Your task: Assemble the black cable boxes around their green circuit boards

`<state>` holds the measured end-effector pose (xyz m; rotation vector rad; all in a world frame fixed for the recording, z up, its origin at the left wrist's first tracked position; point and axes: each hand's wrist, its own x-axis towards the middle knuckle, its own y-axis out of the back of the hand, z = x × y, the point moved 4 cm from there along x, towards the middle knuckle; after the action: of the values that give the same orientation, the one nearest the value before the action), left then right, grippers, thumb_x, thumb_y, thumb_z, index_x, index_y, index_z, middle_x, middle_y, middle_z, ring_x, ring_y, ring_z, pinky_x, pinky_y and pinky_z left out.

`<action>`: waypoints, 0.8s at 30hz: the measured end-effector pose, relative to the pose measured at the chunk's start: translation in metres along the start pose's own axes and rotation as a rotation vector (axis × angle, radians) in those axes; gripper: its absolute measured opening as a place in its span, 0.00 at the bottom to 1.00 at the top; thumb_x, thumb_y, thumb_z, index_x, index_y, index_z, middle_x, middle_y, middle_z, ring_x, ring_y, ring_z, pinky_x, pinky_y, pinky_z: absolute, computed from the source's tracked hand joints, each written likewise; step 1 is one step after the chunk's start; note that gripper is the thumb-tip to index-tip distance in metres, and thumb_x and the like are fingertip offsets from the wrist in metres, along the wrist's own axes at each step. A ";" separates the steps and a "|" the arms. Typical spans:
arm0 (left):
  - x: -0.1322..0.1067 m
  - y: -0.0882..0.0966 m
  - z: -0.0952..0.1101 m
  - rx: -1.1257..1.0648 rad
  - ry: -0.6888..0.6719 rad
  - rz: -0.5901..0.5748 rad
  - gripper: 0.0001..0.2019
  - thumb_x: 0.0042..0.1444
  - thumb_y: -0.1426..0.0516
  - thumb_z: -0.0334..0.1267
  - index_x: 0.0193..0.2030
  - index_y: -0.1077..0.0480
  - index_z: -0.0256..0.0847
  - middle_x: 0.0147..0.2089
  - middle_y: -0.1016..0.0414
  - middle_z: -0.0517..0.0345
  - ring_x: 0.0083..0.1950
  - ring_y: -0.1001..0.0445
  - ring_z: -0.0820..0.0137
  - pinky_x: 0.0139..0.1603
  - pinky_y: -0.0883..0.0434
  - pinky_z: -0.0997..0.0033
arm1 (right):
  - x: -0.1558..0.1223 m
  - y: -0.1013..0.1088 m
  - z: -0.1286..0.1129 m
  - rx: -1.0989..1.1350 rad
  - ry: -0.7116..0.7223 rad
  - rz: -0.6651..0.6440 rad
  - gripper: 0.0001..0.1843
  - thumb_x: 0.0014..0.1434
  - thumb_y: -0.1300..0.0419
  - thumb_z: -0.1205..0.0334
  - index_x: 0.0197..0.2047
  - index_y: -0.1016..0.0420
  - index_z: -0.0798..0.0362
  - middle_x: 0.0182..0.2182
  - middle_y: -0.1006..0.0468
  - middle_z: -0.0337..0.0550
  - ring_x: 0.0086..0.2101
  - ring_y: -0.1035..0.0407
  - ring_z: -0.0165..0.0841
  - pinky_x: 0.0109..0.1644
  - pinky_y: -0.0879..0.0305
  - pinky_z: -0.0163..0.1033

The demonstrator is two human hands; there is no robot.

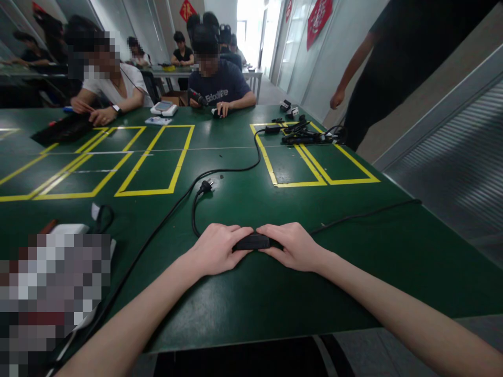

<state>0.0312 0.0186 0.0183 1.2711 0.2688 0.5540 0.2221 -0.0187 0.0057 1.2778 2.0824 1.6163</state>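
Note:
A black power adapter point(252, 241) lies on the green table in front of me, gripped from both ends. My left hand point(220, 247) is closed around its left end, fingers on top and thumb along the near side. In the same way my right hand point(291, 245) holds the right end. From the left side a short black cord curves up to a two-pin plug point(206, 186), which rests on the table. Another thin black cable point(365, 213) runs off from behind my right hand to the table's right edge.
A long black cable point(173, 209) crosses the table to another adapter point(272, 129). Black cords and adapters point(302, 133) are heaped at the far right. Yellow tape point(301, 184) marks rectangles. A blurred-out object point(58, 277) lies at left. Two people sit opposite; another stands at right.

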 end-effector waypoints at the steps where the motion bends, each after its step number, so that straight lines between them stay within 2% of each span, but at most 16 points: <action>1: 0.000 0.000 0.000 -0.011 -0.004 0.002 0.15 0.70 0.43 0.42 0.61 0.29 0.42 0.46 0.16 0.54 0.42 0.16 0.60 0.41 0.26 0.65 | -0.001 0.000 -0.001 -0.036 0.010 0.007 0.13 0.74 0.45 0.55 0.53 0.27 0.54 0.41 0.16 0.47 0.36 0.20 0.36 0.37 0.32 0.37; 7: 0.000 0.002 0.002 0.018 -0.038 -0.003 0.17 0.70 0.43 0.41 0.62 0.30 0.41 0.46 0.16 0.53 0.41 0.16 0.60 0.40 0.26 0.66 | -0.003 0.001 -0.007 -0.183 0.107 0.077 0.15 0.76 0.48 0.55 0.49 0.25 0.55 0.39 0.15 0.48 0.31 0.21 0.35 0.32 0.36 0.38; 13: 0.001 0.003 0.003 0.060 -0.049 0.008 0.18 0.69 0.42 0.41 0.63 0.31 0.40 0.47 0.16 0.53 0.41 0.16 0.59 0.41 0.24 0.63 | -0.004 0.001 -0.006 -0.202 0.117 0.084 0.13 0.74 0.46 0.56 0.51 0.26 0.55 0.39 0.15 0.47 0.31 0.20 0.35 0.32 0.34 0.38; 17: 0.001 0.007 0.003 0.088 -0.018 0.050 0.18 0.69 0.42 0.42 0.63 0.30 0.40 0.46 0.17 0.53 0.43 0.16 0.59 0.44 0.23 0.62 | -0.001 0.003 -0.005 -0.256 0.136 0.148 0.14 0.75 0.48 0.58 0.54 0.27 0.56 0.44 0.14 0.51 0.34 0.19 0.36 0.35 0.29 0.38; 20: 0.000 0.010 0.002 0.081 0.046 0.093 0.21 0.67 0.39 0.47 0.62 0.30 0.40 0.48 0.18 0.52 0.44 0.17 0.59 0.43 0.23 0.63 | -0.001 0.003 -0.005 -0.308 0.174 0.191 0.15 0.75 0.50 0.62 0.57 0.28 0.58 0.49 0.15 0.56 0.39 0.18 0.38 0.39 0.26 0.39; 22: 0.000 0.009 0.002 0.090 0.092 0.088 0.23 0.65 0.37 0.49 0.62 0.30 0.41 0.49 0.18 0.52 0.46 0.17 0.58 0.43 0.22 0.63 | -0.002 0.003 -0.004 -0.328 0.194 0.192 0.16 0.75 0.51 0.64 0.59 0.28 0.57 0.52 0.16 0.57 0.43 0.18 0.38 0.41 0.24 0.39; 24: 0.001 0.006 0.003 0.113 0.122 0.040 0.21 0.65 0.37 0.45 0.61 0.30 0.40 0.50 0.19 0.51 0.47 0.17 0.57 0.44 0.22 0.63 | -0.003 0.003 -0.002 -0.319 0.194 0.188 0.17 0.74 0.50 0.65 0.60 0.28 0.56 0.53 0.17 0.57 0.45 0.18 0.39 0.43 0.24 0.40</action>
<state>0.0322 0.0176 0.0247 1.3559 0.3815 0.6592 0.2242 -0.0227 0.0079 1.2789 1.7461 2.1291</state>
